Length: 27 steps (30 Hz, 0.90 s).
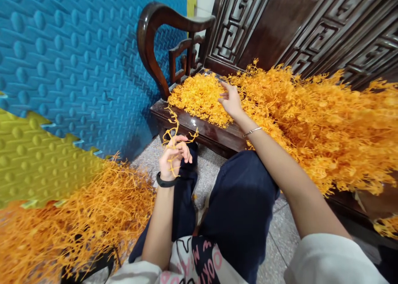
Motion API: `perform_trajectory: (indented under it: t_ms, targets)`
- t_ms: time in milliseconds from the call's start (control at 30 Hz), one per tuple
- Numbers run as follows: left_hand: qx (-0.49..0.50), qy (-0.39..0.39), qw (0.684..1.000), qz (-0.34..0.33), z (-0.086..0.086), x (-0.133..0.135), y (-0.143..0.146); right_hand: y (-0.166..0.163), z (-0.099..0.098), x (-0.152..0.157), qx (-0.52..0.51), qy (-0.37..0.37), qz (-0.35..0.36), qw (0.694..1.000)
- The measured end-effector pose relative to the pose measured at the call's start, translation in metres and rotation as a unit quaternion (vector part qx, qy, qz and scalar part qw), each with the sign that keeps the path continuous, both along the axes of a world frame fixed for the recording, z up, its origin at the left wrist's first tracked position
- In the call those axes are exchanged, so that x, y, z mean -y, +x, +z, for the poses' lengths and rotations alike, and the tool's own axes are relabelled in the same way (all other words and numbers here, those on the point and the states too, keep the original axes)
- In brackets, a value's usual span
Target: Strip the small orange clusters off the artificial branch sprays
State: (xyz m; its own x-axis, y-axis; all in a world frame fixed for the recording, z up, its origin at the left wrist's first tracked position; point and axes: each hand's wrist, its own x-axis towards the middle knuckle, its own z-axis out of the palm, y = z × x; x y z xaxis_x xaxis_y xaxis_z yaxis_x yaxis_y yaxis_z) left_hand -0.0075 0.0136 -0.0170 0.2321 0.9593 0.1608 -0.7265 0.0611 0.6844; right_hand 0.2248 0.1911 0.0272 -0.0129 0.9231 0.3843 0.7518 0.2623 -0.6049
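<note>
A bare, branching yellow plastic stem is pinched in my left hand, which is raised above my knee. Its thin twigs stick up past the fingertips and one hangs down below the palm. My right hand reaches out to the bench seat, at the right edge of a low heap of small yellow plastic blossom pieces. Its fingers point left over the heap and look apart, with nothing visible between them. Whether the fingertips touch the pieces is hard to tell.
A large mass of bushy yellow artificial sprays covers the right of the dark carved wooden bench. Bare orange stems pile up at lower left. The bench's curved armrest stands before blue foam matting.
</note>
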Motion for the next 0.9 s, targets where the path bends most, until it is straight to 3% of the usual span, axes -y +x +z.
perform_trajectory:
  t_ms: [267,400,567,700,900]
  targets:
    - [0.069,-0.010,0.991,-0.111,0.000,-0.003,-0.011,-0.013,0.012,0.019,0.037,-0.016,0.003,0.999]
    - [0.034,-0.016,0.979,-0.203,-0.006,-0.004,-0.015,-0.035,0.033,0.043,-0.043,-0.023,0.117,0.992]
    - [-0.013,-0.034,0.965,-0.260,-0.006,-0.002,-0.015,-0.067,0.058,0.080,-0.135,-0.121,0.317,0.931]
    - [-0.029,-0.028,0.959,-0.280,-0.003,-0.001,-0.011,-0.082,0.072,0.101,-0.141,-0.171,0.374,0.900]
    - [-0.038,-0.012,0.964,-0.263,-0.004,-0.001,-0.008,-0.090,0.074,0.114,-0.009,-0.167,0.422,0.891]
